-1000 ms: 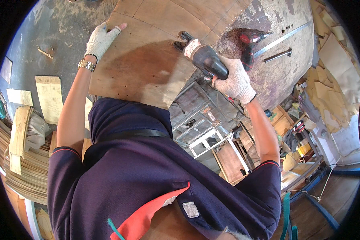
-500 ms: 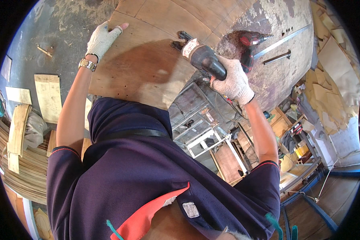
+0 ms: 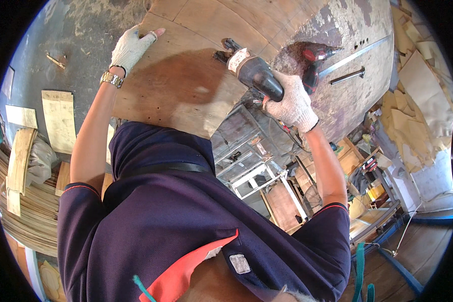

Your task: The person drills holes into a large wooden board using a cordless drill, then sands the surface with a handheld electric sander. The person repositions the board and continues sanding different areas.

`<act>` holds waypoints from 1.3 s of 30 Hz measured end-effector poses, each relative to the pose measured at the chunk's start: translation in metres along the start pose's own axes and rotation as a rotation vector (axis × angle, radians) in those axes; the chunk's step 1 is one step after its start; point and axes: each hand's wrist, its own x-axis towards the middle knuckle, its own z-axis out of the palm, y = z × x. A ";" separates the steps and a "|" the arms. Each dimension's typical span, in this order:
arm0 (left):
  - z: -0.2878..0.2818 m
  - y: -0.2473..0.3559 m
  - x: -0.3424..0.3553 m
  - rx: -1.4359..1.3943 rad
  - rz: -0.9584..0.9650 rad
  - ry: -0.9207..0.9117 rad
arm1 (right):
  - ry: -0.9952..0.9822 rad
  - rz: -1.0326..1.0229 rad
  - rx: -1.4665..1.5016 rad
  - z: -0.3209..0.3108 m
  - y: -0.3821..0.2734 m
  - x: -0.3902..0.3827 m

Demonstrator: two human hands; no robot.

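The power tool [image 3: 259,75] is in the right hand [image 3: 294,100], whose gloved fingers close around its dark body, with its front end over the wooden board [image 3: 176,75]. To the left of that hand, the gloved left hand [image 3: 131,50] lies wide on the board's edge, thumb spread from the fingers. A watch [image 3: 111,79] circles the left wrist. Just beyond the right hand lies a red-and-black drill [image 3: 314,60]; farther right are a ruler [image 3: 357,55] and a metal rod [image 3: 347,76].
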 end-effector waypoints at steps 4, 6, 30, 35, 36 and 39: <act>0.004 0.003 -0.005 -0.033 0.015 0.063 | 0.013 -0.016 -0.019 0.002 0.002 0.001; -0.001 0.009 -0.007 -0.040 0.014 0.021 | 0.010 -0.016 -0.018 0.001 0.002 0.001; -0.001 0.005 -0.004 0.006 0.011 -0.004 | 0.037 -0.028 -0.028 0.003 -0.011 0.009; -0.005 0.012 -0.009 0.002 0.001 -0.012 | 0.028 -0.027 -0.038 0.003 -0.010 0.011; -0.004 0.012 -0.009 0.000 0.009 -0.006 | 0.031 -0.033 -0.038 0.003 -0.010 0.011; -0.005 0.010 -0.009 -0.003 0.028 -0.003 | 0.029 -0.038 -0.032 0.003 -0.010 0.013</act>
